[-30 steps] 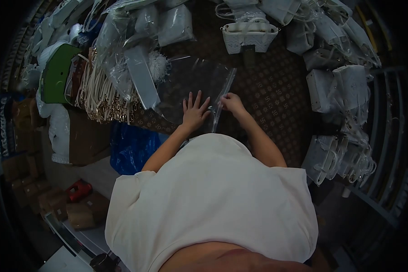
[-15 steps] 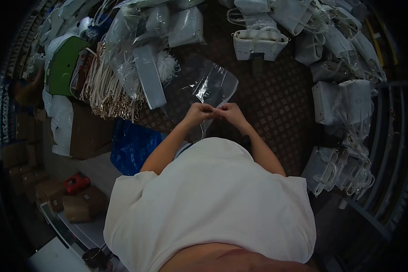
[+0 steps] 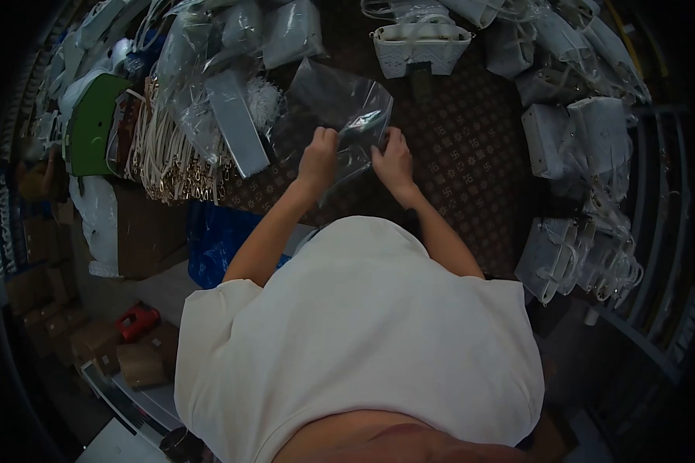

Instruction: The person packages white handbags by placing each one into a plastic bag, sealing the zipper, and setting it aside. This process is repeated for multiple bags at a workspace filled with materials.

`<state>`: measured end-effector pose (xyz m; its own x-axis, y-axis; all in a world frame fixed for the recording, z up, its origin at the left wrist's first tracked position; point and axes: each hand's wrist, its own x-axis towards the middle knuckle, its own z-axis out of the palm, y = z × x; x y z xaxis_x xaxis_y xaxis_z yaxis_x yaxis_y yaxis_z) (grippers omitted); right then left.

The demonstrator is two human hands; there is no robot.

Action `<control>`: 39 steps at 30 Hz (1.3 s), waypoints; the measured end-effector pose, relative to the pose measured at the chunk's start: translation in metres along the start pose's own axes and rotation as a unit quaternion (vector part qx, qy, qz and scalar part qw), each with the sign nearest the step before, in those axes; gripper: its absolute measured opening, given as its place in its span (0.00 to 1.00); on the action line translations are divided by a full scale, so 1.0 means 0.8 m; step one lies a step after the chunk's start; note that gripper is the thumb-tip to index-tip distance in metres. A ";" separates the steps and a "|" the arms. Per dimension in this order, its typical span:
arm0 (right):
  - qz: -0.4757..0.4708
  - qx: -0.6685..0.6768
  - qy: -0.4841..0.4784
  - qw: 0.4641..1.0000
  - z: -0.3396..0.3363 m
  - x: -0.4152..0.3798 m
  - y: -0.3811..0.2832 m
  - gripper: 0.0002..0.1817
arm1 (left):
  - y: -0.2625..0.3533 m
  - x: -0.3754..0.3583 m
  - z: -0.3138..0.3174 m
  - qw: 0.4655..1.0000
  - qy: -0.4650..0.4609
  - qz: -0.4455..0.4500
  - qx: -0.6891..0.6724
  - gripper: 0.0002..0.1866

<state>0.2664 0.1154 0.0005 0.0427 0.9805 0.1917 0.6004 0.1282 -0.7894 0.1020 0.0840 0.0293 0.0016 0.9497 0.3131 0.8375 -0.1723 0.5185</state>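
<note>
A clear plastic bag (image 3: 336, 96) lies spread over the dark patterned cloth in front of me. My left hand (image 3: 319, 160) is closed on the bag's near left edge. At its right edge, my right hand (image 3: 394, 160) grips the film with fingers bent and the thumb apart. Beyond the bag, to the right, a white handbag (image 3: 423, 52) with handles stands upright, and a dark tag (image 3: 420, 81) hangs at its front. Neither hand touches the handbag.
Straps with gold clasps (image 3: 181, 158) hang at the table's left edge, next to a green panel (image 3: 98, 123) and a long pale box (image 3: 238, 127). Wrapped white bags (image 3: 598, 139) pile up on the right. A blue plastic sack (image 3: 215, 241) is below left.
My hands, which met at the bag's near edge, have moved apart and slightly forward. The bag is now spread wider between them. The view has shifted a little.
</note>
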 end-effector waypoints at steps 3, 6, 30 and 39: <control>0.120 0.058 -0.033 0.991 -0.007 0.057 0.030 0.13 | 0.015 -0.029 -0.002 0.991 -0.123 0.048 0.036 0.07; 0.212 0.093 -0.134 0.964 -0.036 0.068 0.056 0.19 | -0.015 -0.034 -0.014 0.987 -0.142 0.026 0.070 0.08; 0.384 0.347 0.079 0.852 -0.010 0.282 0.018 0.34 | 0.021 0.064 -0.015 0.997 0.034 -0.035 0.064 0.09; 0.216 0.651 -0.025 0.727 -0.055 0.198 0.112 0.23 | 0.026 -0.003 0.006 0.999 0.029 -0.012 -0.021 0.16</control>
<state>0.3620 0.2759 -0.0144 -0.0468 0.9711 -0.2339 -0.7269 -0.1937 -0.6588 0.1220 0.0794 0.0358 -0.0511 0.9369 0.3457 0.8129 -0.1621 0.5594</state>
